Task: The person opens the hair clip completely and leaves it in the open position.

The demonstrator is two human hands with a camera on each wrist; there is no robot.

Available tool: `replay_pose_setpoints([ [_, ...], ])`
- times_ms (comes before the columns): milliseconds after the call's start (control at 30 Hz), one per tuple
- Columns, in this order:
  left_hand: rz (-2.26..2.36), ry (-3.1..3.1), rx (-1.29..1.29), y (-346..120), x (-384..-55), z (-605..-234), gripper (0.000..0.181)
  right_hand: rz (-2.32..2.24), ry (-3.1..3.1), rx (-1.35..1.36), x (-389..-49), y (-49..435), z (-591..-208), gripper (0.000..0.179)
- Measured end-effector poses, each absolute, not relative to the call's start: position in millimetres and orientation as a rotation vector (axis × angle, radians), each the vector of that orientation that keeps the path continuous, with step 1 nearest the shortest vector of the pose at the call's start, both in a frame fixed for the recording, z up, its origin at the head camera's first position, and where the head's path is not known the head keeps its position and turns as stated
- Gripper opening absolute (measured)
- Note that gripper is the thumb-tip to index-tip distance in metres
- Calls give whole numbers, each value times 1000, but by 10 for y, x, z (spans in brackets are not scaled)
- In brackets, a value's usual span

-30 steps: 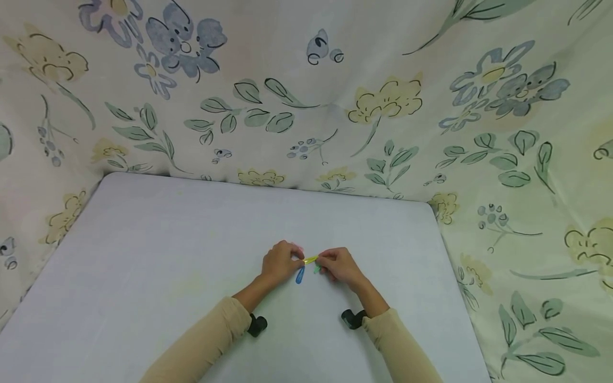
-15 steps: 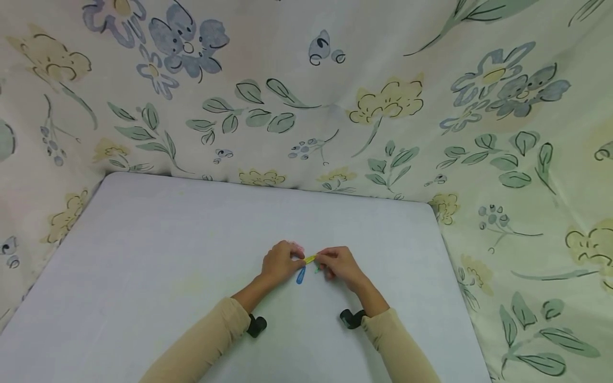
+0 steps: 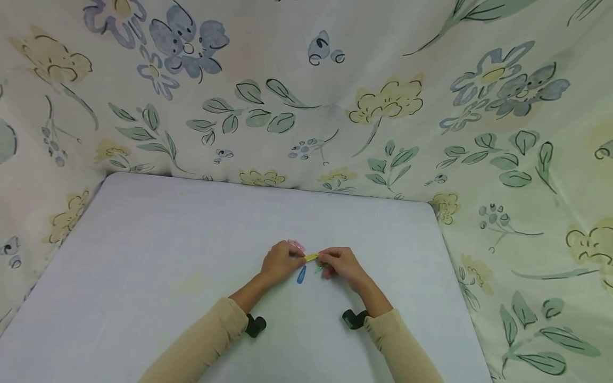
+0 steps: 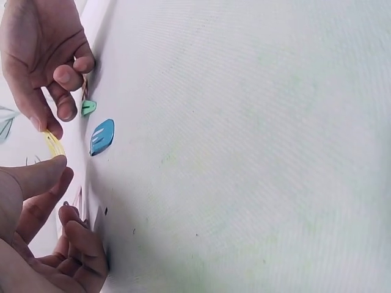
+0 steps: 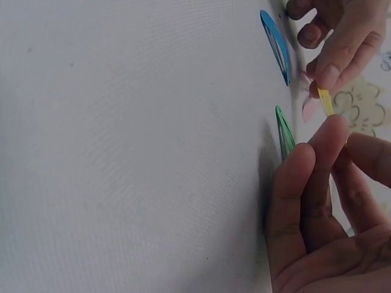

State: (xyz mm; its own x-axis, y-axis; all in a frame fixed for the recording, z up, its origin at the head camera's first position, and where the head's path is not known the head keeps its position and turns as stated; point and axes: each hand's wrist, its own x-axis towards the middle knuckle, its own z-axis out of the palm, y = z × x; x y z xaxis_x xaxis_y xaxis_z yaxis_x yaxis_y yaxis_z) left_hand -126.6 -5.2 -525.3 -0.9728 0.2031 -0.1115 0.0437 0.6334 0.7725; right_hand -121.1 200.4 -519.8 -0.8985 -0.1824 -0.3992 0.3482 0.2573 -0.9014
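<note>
My left hand (image 3: pixel 279 263) and my right hand (image 3: pixel 342 264) face each other over the white table, pinching the two ends of a yellow snap hair clip (image 3: pixel 311 257) between thumb and fingers. In both wrist views the yellow clip is raised off the table, its ends covered by fingertips. Just below it on the table lies a blue snap hair clip (image 3: pixel 301 275), its narrow end toward the hands. A green hair clip (image 5: pixel 285 133) lies by the right hand's curled lower fingers, partly hidden. Beyond the left fingertips is a pink item (image 3: pixel 296 245), partly covered by that hand.
A white table (image 3: pixel 191 229) spreads around the hands. Floral fabric (image 3: pixel 287 127) hangs behind it and along both sides. A small black wrist camera (image 3: pixel 256 325) sits at the left cuff, another black camera (image 3: pixel 354 319) at the right.
Both hands keep hold of the yellow clip and shift only slightly. More of the pink item shows past the left hand. The blue clip stays where it was.
</note>
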Motion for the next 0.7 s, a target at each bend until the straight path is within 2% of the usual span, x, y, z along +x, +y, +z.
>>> replay_pose_setpoints([
  [500, 1495, 2493, 249, -84, -1333, -5271, 8, -1723, 2111, 163, -1247, 2026, -5219, 25],
  [700, 1565, 2318, 183, -93, -1361, -5271, 10, -1742, 2117, 196, -1260, 2016, -5222, 26],
])
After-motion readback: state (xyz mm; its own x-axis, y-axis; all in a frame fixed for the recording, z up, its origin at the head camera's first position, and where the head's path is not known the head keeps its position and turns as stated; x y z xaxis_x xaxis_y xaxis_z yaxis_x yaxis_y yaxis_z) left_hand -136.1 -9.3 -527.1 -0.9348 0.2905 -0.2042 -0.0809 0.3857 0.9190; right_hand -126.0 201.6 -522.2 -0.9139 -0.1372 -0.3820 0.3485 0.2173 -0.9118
